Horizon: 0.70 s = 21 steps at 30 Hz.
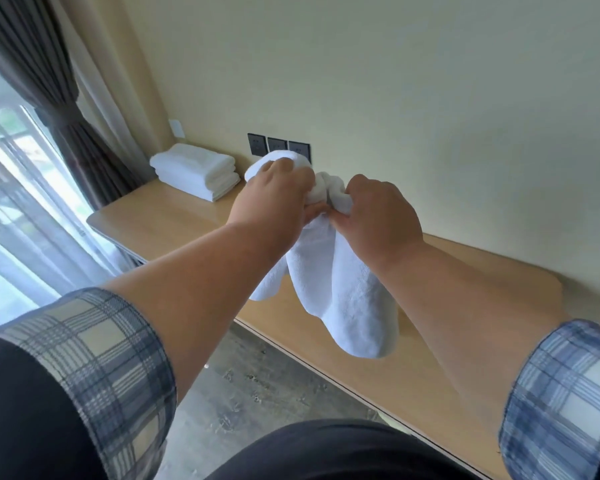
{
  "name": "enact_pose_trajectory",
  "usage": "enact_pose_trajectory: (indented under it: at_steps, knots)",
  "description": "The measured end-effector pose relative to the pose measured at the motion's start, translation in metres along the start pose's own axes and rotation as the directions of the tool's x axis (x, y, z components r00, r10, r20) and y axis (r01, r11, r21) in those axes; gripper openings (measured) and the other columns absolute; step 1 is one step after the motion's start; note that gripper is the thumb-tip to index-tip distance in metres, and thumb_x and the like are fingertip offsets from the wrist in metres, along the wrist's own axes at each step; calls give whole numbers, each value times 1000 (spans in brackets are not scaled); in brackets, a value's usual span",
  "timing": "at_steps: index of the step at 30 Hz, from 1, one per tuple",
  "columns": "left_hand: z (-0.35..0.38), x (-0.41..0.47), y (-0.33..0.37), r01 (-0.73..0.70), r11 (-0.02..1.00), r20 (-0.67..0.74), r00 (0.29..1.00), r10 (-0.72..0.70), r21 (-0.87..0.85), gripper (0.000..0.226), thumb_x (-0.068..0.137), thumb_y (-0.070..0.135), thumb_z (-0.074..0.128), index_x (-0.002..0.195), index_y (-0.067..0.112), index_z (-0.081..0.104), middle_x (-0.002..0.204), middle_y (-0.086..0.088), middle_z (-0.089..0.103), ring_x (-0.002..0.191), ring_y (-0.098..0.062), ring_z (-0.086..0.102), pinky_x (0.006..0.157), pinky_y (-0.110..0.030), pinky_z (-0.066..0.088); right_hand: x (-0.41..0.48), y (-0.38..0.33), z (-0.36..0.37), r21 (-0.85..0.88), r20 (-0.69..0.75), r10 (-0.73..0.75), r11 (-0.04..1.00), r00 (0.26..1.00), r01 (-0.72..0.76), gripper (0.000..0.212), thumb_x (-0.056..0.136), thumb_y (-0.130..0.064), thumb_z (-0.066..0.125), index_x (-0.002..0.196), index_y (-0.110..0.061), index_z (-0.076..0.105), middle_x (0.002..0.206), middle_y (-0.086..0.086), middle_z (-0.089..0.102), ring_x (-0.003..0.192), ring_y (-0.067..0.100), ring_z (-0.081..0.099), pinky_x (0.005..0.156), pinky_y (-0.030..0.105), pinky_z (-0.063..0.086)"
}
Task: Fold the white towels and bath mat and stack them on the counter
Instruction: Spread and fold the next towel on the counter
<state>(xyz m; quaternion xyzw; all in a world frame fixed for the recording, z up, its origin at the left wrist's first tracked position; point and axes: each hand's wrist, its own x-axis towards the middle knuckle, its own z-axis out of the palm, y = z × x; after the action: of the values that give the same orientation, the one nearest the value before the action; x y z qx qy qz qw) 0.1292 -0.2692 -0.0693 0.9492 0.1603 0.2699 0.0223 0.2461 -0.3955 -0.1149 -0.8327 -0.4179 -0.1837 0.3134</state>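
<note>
A white towel (343,292) hangs bunched in the air above the wooden counter (174,216), its loose folds drooping toward the counter's front edge. My left hand (274,195) grips its upper part, and my right hand (378,216) pinches the bunched cloth just beside it. The two hands nearly touch. A stack of folded white towels (196,173) lies at the far left end of the counter against the wall.
Three dark wall sockets (278,145) sit on the pale wall just behind the hands. Dark curtains (66,109) and sheer drapes cover a window at the left. Grey floor (257,393) shows below the counter's front edge.
</note>
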Motion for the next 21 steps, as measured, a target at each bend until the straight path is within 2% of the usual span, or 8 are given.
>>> enact_pose_trajectory:
  at_steps: [4, 8, 12, 15, 17, 19, 20, 21]
  knots:
    - [17, 22, -68, 21, 1000, 11, 1000, -21, -1, 35, 90, 50, 63, 80, 22, 44, 87, 3, 39, 86, -18, 35, 68, -33, 29, 38, -24, 55, -29, 39, -14, 999, 999, 15, 40, 84, -53, 52, 69, -29, 24, 63, -11, 35, 69, 24, 41, 47, 27, 17]
    - [47, 49, -143, 11, 1000, 52, 999, -10, -7, 37, 89, 51, 64, 80, 19, 48, 85, 2, 42, 85, -18, 36, 67, -32, 29, 69, -42, 121, -79, 64, 62, 995, 996, -57, 41, 84, -53, 62, 77, -25, 34, 65, -12, 33, 72, 24, 40, 52, 32, 23]
    - [85, 75, -227, -19, 1000, 146, 989, 21, -15, 32, 88, 41, 68, 76, 19, 47, 76, 7, 38, 85, -21, 43, 57, -29, 27, 96, -67, 188, -133, 120, 182, 977, 976, -166, 39, 83, -51, 67, 84, -19, 44, 75, -3, 49, 77, 27, 46, 59, 33, 31]
    - [111, 93, -282, -6, 1000, 244, 970, 13, -28, 33, 89, 43, 67, 80, 18, 47, 75, 7, 37, 84, -23, 46, 62, -32, 33, 108, -81, 227, -156, 164, 257, 960, 952, -232, 34, 82, -44, 69, 91, -17, 51, 83, 2, 56, 85, 28, 53, 64, 33, 34]
    - [127, 103, -305, 30, 998, 299, 954, -13, -52, 34, 89, 46, 66, 87, 17, 49, 82, 3, 43, 86, -24, 47, 66, -35, 35, 111, -86, 249, -175, 218, 315, 944, 924, -280, 32, 83, -40, 70, 95, -18, 50, 92, 4, 59, 92, 29, 55, 69, 33, 37]
    - [143, 109, -316, 55, 997, 362, 931, -34, -47, 33, 89, 47, 64, 100, 18, 53, 101, -3, 50, 98, -26, 48, 73, -37, 38, 106, -88, 266, -162, 270, 403, 914, 875, -371, 30, 84, -34, 68, 103, -18, 51, 99, 2, 58, 98, 27, 54, 74, 33, 38]
    - [153, 110, -319, 43, 999, 392, 919, -35, -10, 35, 90, 47, 63, 109, 19, 54, 115, -6, 49, 109, -29, 48, 82, -39, 40, 101, -89, 273, -153, 291, 441, 897, 849, -414, 30, 85, -31, 66, 108, -18, 52, 102, 1, 56, 99, 25, 53, 75, 33, 37]
    - [162, 110, -320, 9, 999, 418, 908, -27, 46, 36, 92, 44, 61, 119, 22, 51, 132, -10, 43, 123, -32, 42, 98, -44, 38, 95, -90, 279, -159, 308, 466, 885, 830, -438, 30, 86, -28, 63, 112, -18, 52, 101, -1, 55, 98, 24, 53, 74, 32, 35]
